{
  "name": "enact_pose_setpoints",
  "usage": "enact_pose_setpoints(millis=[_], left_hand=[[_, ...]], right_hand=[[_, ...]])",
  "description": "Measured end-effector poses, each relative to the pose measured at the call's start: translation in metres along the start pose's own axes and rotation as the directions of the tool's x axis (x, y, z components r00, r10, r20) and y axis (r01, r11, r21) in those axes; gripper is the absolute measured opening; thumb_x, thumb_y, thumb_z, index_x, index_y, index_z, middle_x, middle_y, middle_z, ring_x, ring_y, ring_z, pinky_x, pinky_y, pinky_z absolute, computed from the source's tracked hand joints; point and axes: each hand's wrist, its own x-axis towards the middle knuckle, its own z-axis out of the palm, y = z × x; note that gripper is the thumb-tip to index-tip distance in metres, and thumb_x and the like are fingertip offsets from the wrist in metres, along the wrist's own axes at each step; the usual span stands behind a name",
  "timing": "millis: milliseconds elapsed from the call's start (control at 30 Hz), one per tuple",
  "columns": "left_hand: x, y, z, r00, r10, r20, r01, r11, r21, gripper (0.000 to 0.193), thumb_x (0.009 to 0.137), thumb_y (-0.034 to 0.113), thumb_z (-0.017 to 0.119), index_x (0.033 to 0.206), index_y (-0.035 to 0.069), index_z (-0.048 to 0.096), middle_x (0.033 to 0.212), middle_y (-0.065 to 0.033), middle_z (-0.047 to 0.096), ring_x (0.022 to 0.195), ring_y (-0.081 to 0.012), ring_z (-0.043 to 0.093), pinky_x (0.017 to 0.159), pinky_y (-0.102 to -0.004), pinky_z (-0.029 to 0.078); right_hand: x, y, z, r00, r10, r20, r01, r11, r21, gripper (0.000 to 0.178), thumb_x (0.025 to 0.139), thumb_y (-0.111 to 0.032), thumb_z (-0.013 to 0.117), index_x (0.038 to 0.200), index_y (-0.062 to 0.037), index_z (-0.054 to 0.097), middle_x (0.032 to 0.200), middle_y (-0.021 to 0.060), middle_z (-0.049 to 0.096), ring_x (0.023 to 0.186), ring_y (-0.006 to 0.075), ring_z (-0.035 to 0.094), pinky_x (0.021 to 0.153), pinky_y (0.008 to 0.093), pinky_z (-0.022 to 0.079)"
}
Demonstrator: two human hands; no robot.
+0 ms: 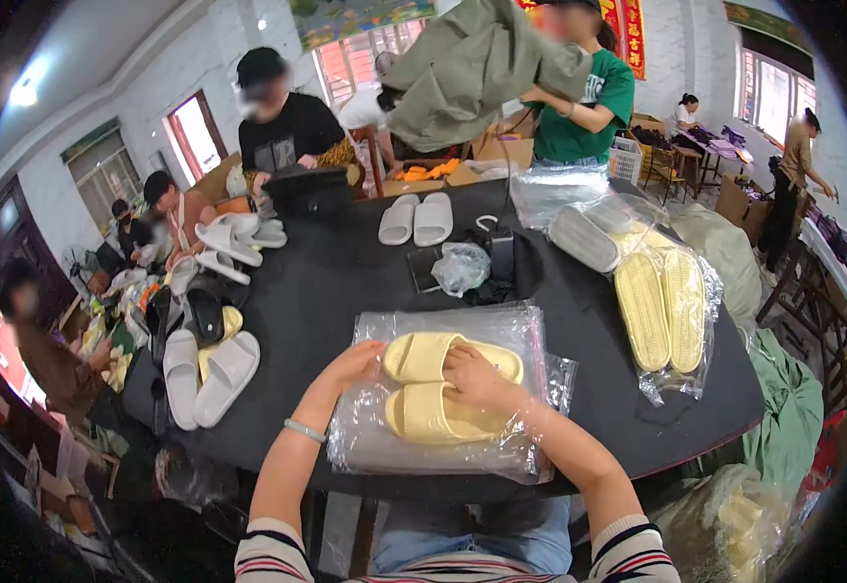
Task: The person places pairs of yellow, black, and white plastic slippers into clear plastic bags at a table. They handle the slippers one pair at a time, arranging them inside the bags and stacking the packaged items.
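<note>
A pair of pale yellow slippers, an upper slipper (418,358) and a lower slipper (430,412), lies side by side on a stack of clear plastic bags (365,452) at the near edge of the table. My right hand (485,380) reaches in from the right, its fingers curled at the foot openings behind the straps and gripping the pair; the fingertips are partly hidden. At the left end of the upper slipper, my left hand (354,363) hovers over the bags with fingers stretched toward the slipper's toe.
On the black table (317,282), loose grey slippers (224,377) lie left and a grey pair (415,220) at the back. Bagged yellow slippers (660,309) lie right. A crumpled plastic bag (462,268) sits mid-table. Across it, a person in green (598,97) lifts a large grey-green sack (472,73).
</note>
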Motion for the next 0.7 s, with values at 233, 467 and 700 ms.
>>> enact_pose_setpoints(millis=[233, 467, 700], left_hand=[[0.012, -0.011, -0.009, 0.974, 0.135, -0.182, -0.159, 0.980, -0.123, 0.021, 0.095, 0.019, 0.058, 0.102, 0.000, 0.062, 0.093, -0.0078, 0.067, 0.079, -0.0139, 0.065, 0.067, -0.0306, 0.054], [0.003, -0.007, -0.013, 0.950, 0.078, -0.302, -0.153, 0.960, -0.234, 0.019, 0.096, 0.019, 0.058, 0.104, 0.002, 0.055, 0.105, -0.0133, 0.064, 0.083, -0.0257, 0.066, 0.072, -0.0373, 0.055], [-0.005, -0.031, -0.056, 0.936, 0.041, -0.350, -0.119, 0.972, -0.204, 0.016, 0.097, 0.016, 0.055, 0.103, 0.001, 0.053, 0.111, -0.0165, 0.063, 0.092, -0.0292, 0.066, 0.080, -0.0393, 0.058]], right_hand=[[0.006, -0.011, -0.009, 0.999, -0.001, 0.044, 0.001, 1.000, -0.006, 0.035, 0.079, -0.029, 0.064, 0.106, -0.0068, 0.064, 0.125, 0.0134, 0.056, 0.125, 0.0302, 0.045, 0.109, 0.0476, 0.029], [-0.002, 0.013, -0.028, 0.957, 0.186, 0.223, -0.161, 0.979, -0.125, 0.036, 0.080, -0.031, 0.062, 0.105, -0.0058, 0.066, 0.123, 0.0136, 0.057, 0.125, 0.0299, 0.046, 0.109, 0.0447, 0.031], [-0.032, 0.073, -0.072, 0.838, 0.476, 0.266, -0.449, 0.879, -0.161, 0.034, 0.078, -0.026, 0.059, 0.096, 0.0012, 0.067, 0.110, 0.0215, 0.064, 0.106, 0.0359, 0.059, 0.095, 0.0440, 0.044]])
